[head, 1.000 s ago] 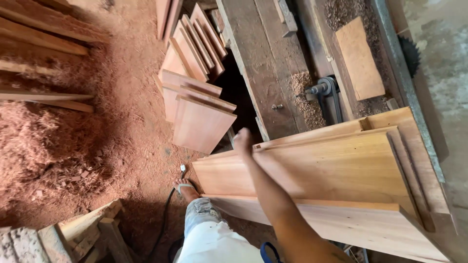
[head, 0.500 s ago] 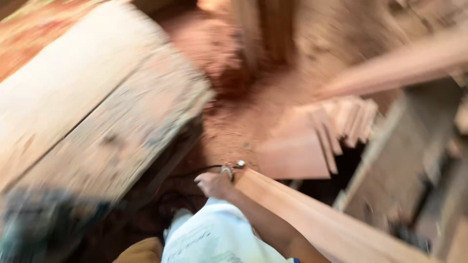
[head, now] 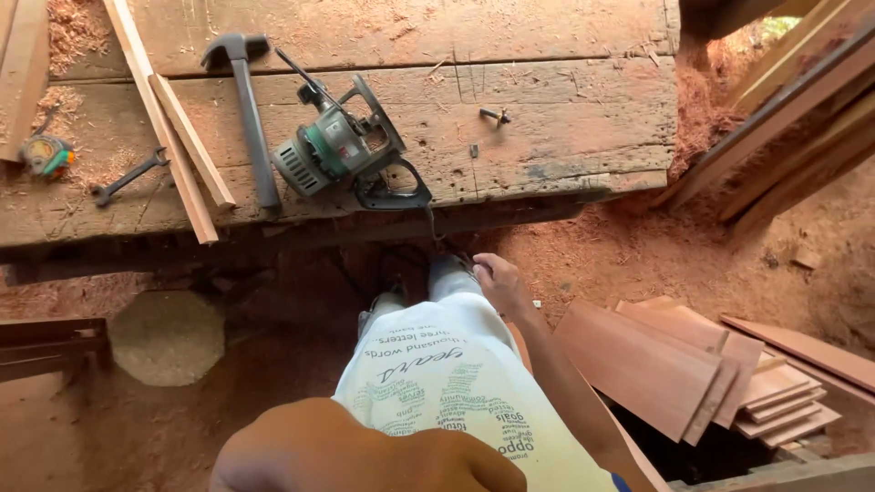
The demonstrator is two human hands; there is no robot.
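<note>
My right hand (head: 497,281) hangs beside my leg in white printed trousers (head: 447,364), fingers curled downward, just below the front edge of a rough plank workbench (head: 565,137). A thin reddish board edge (head: 629,446) runs under my right forearm; whether the hand grips it is hidden. My left hand (head: 365,456) is a blurred shape very close to the camera at the bottom, its fingers not readable. The nearest tool on the bench is a green-grey electric power tool (head: 342,146) with a black handle, its cord dropping toward my right hand.
On the bench lie a hammer (head: 244,109), a wrench (head: 128,176), a tape measure (head: 46,155), two thin wooden slats (head: 178,137) and a bolt (head: 495,115). Reddish boards (head: 693,364) are stacked at right, long planks (head: 793,109) lean upper right. A round block (head: 169,337) sits on the sawdust floor.
The view has swung from the stacked panels and saw table to the workbench. My right hand, which was at the end of a long board, now hangs by my leg.
</note>
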